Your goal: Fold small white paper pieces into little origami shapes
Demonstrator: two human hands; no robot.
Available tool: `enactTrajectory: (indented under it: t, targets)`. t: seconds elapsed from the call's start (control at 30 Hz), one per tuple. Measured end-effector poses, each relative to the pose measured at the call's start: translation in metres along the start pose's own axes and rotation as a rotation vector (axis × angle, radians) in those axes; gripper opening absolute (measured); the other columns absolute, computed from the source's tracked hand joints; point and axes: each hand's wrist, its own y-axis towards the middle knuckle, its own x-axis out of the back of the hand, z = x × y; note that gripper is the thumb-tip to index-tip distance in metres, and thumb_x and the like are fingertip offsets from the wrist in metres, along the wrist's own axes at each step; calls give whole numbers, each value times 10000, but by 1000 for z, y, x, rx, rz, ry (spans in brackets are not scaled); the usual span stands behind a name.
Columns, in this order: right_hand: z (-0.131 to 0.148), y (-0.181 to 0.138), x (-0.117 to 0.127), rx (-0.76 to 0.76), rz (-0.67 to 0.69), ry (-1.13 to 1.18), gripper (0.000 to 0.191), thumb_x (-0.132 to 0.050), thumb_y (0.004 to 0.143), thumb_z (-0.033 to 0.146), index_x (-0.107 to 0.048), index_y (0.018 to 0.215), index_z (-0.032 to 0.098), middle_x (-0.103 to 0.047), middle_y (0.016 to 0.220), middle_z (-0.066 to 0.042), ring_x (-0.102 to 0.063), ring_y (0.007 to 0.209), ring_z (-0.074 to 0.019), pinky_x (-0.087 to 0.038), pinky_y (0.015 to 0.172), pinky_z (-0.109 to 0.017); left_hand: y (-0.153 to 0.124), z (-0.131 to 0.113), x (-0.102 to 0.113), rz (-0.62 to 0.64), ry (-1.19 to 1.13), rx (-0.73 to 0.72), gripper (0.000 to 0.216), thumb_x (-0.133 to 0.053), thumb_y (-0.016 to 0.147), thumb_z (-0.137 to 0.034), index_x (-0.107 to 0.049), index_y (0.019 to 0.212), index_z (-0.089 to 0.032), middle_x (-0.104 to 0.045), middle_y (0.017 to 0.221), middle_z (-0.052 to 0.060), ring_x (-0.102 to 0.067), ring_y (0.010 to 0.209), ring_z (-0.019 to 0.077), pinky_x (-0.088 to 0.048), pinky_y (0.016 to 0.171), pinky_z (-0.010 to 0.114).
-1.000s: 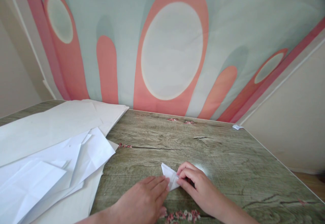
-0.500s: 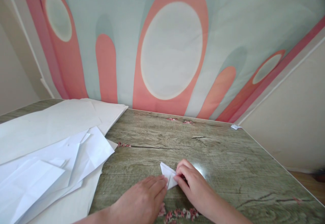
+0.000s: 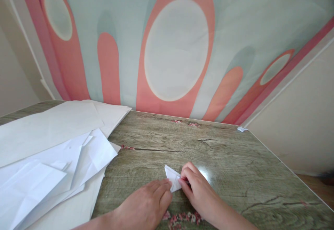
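One folded paper (image 3: 175, 181) | your left hand (image 3: 146, 202): flattened, resting on it | your right hand (image 3: 197, 187): pinching its edge | one white scrap (image 3: 242, 129), far table (image 3: 161, 132) corner

Left hand (image 3: 147, 202) covers part of the folded paper (image 3: 175, 183); far right table (image 3: 219, 153) corner, a white scrap (image 3: 242, 129), too tiny to identify!

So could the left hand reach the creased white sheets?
Probably yes: the left hand rests on the folded paper, but nothing visible stands between it and the creased white sheets.

No legible txt or nos.
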Motion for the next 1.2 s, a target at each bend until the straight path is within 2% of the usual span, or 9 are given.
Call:
enactTrajectory:
  t: [0.1,0.17,0.33,0.77,0.97,1.2]
  targets:
    - [1,0,0,1,-2,1,172,-459,866,70,-423,759,200,-472,868,-13,-498,784,-159,-411,700,-282,1,0,-4,-24,-16,15,508,-497,838,-72,-383,1333,-77,-470,1355,165,-447,1240,273,-390,1028,400]
    - [0,0,0,1,-8,-5,176,-460,861,61,-422,760,201,-470,864,-12,-498,784,-159,-411,703,-283,3,0,-7,-33,-7,21,523,-508,871,-136,-341,1364,-89,-478,1352,145,-443,1239,280,-401,1015,415]
    - [-3,1,-4,-3,-28,-10,189,-469,843,50,-411,755,206,-459,852,-8,-497,766,-157,-414,680,-278,6,0,-10,-37,25,41,490,-533,899,-298,-407,1334,-109,-540,1289,100,-461,1205,273,-409,1001,420]
    - [-3,-1,-6,2,-57,-84,176,-442,865,76,-401,761,211,-465,844,-15,-501,764,-167,-423,679,-294,5,-2,-5,-36,-50,66,490,-506,915,-364,-415,1340,-137,-539,1282,95,-454,1208,256,-382,1016,406]
    - [-1,2,-6,-27,-43,-151,160,-441,866,94,-416,761,211,-487,847,-26,-519,762,-179,-421,674,-294,5,-4,4,-3,-86,80,505,-538,897,-322,-414,1338,-110,-524,1294,118,-440,1224,263,-367,1035,402]
    - [1,2,-6,-40,-47,-186,152,-433,860,102,-435,759,216,-500,849,-32,-528,764,-188,-425,674,-293,6,-5,4,-6,-94,88,499,-527,898,-348,-427,1327,-112,-529,1283,126,-457,1202,277,-377,1023,422]
